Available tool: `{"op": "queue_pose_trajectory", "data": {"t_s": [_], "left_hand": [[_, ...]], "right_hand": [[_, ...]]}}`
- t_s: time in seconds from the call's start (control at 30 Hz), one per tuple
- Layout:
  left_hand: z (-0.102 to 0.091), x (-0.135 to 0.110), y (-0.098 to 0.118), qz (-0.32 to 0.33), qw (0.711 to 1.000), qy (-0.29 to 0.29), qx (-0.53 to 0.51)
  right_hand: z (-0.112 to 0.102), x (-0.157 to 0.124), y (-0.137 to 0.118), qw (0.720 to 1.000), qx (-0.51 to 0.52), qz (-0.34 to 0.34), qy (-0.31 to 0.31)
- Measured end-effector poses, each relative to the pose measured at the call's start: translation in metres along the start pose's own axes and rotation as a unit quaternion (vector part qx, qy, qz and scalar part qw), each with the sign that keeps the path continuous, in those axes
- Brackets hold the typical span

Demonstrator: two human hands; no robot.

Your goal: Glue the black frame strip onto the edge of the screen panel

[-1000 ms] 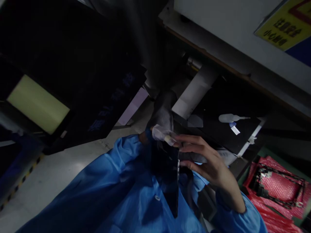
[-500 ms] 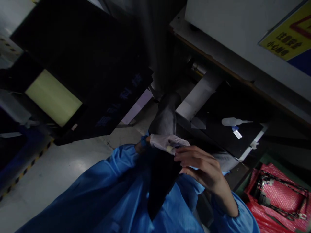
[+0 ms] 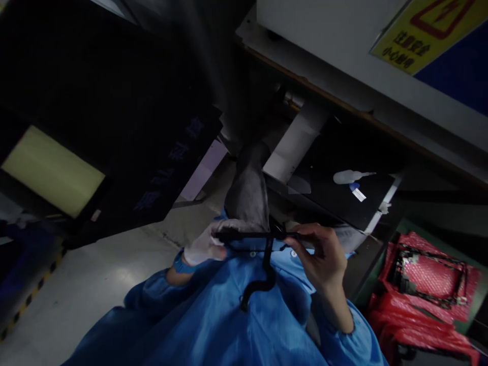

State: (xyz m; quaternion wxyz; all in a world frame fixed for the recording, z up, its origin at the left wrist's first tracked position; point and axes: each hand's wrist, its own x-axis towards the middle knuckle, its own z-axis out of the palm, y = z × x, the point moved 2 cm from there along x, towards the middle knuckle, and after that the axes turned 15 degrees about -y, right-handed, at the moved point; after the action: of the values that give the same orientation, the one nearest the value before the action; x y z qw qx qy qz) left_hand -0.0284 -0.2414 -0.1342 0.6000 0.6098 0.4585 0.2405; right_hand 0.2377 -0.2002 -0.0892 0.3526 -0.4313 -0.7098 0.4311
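Note:
Close to my chest I hold a thin black panel [image 3: 263,236] edge-on, so it shows as a dark horizontal bar. My left hand [image 3: 206,245], in a white glove, is closed on its left end. My right hand [image 3: 318,254], bare, pinches its right end with curled fingers. A black ribbon cable [image 3: 263,279] hangs from the panel's middle over my blue coat [image 3: 229,320].
A black mat [image 3: 343,203] on the bench carries a white squeeze bottle [image 3: 348,176] and a small label. A red bubble-wrap tray [image 3: 427,284] with a black frame sits at right. Dark cartons [image 3: 125,142] stand at left above the grey floor. A yellow warning sign [image 3: 423,30] is top right.
The panel has turned from hanging upright in front of my coat to lying level between both hands. My left hand slid out to the left end and the cable now dangles.

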Motion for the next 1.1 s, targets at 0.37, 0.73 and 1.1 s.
{"op": "queue_pose_trajectory", "data": {"t_s": [0.37,0.73,1.1], "left_hand": [[0.043,0.027,0.057,0.069,0.989,0.061,0.113],[0.094,0.058,0.081,0.116,0.990,-0.066,0.046],[0.112,0.075,0.090,0.223,0.959,-0.087,0.150]], "right_hand": [[0.003,-0.070,-0.022,0.970,-0.060,0.103,0.213],[-0.018,-0.132,-0.070,0.925,-0.162,0.221,0.264],[-0.007,-0.173,-0.055,0.900,-0.134,0.260,0.323]]}}
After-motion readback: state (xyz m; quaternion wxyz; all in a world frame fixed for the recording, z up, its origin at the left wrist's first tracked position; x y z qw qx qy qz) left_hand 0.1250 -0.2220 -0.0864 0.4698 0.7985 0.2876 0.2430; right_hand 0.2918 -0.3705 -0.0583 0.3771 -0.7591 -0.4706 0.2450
